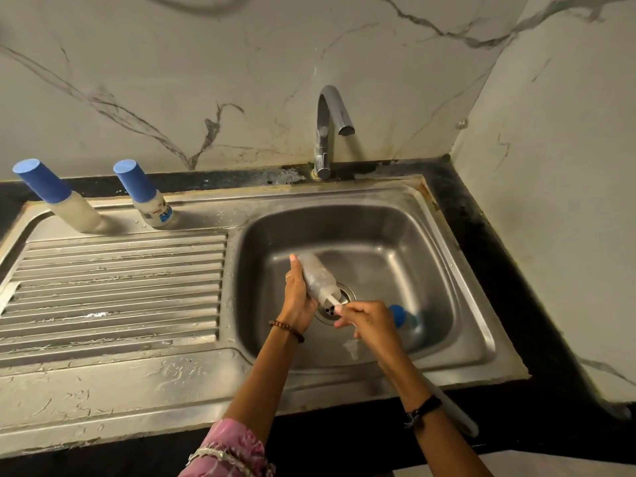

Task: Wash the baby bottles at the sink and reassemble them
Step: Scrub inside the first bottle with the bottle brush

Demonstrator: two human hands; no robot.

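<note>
Head view: left hand (298,295) grips tilted bottle (316,277), right hand (366,320) pinches brush handle (333,300)

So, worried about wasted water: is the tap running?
Off: no stream falls from the tap spout into the sink.

1. Pale marble-look wall (241,63) with grey veins, meeting a side wall (568,166) at the right corner
2. Black table (499,270) edging, stained along the wall joint
3. Dim, warm light
</note>
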